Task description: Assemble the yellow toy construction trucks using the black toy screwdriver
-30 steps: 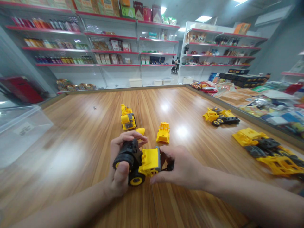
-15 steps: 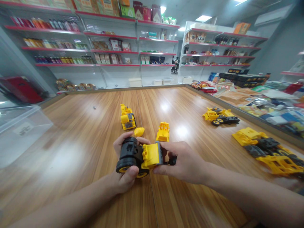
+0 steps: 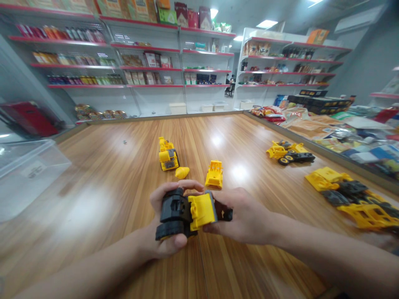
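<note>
My left hand (image 3: 157,234) is closed around the black chassis (image 3: 174,206) of a toy vehicle, its fingers behind and its thumb by the large wheel. My right hand (image 3: 245,214) pinches the grey edge of a yellow body part (image 3: 202,210), which sits against the chassis; whether the two are joined I cannot tell. A small black piece (image 3: 228,214) shows beside the right fingers, partly hidden. Just beyond the hands lie a yellow cab-like part (image 3: 215,173) and a yellow drum-shaped part (image 3: 182,172). Farther off stands a yellow toy construction vehicle (image 3: 168,155).
More yellow and black toy vehicles or parts lie at right on the wooden table (image 3: 102,174), one group (image 3: 291,153) farther back, another (image 3: 358,199) nearer. A clear plastic bin (image 3: 31,174) stands at left. Packaged goods (image 3: 352,128) are heaped beyond the right rim.
Both hands have lowered slightly toward me with the toy, which has tipped so less of the yellow wheel hubs shows. Both hands keep their hold.
</note>
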### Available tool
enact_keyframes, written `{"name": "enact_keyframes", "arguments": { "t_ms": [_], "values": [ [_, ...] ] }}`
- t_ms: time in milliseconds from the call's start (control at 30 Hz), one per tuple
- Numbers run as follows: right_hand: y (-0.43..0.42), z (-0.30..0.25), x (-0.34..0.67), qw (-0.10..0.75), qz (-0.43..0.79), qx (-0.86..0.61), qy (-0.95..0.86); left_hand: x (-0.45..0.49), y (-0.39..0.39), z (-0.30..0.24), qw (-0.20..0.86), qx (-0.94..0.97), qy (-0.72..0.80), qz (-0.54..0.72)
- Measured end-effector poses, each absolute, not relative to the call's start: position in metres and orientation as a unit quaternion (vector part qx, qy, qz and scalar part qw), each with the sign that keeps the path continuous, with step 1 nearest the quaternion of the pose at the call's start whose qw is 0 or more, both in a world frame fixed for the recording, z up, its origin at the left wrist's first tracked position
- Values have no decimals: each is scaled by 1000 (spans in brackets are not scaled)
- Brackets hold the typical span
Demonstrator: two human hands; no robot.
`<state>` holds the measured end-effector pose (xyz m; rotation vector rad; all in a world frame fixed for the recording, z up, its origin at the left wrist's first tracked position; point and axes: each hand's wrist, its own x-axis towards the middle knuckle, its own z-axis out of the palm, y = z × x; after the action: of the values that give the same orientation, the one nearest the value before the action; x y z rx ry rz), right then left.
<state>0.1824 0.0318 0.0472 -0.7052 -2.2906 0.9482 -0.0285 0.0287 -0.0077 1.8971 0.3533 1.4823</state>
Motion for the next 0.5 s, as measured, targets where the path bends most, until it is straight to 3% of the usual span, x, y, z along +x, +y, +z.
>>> {"name": "enact_keyframes", "arguments": {
  "t_ms": [133,500],
  "values": [
    [29,46,182,275,348,-262,-857,-28,29,-7,331,760,112,548],
    [28,53,181,294,372,-266,-840,-12,29,-11,235,658,145,701]
  ]
}}
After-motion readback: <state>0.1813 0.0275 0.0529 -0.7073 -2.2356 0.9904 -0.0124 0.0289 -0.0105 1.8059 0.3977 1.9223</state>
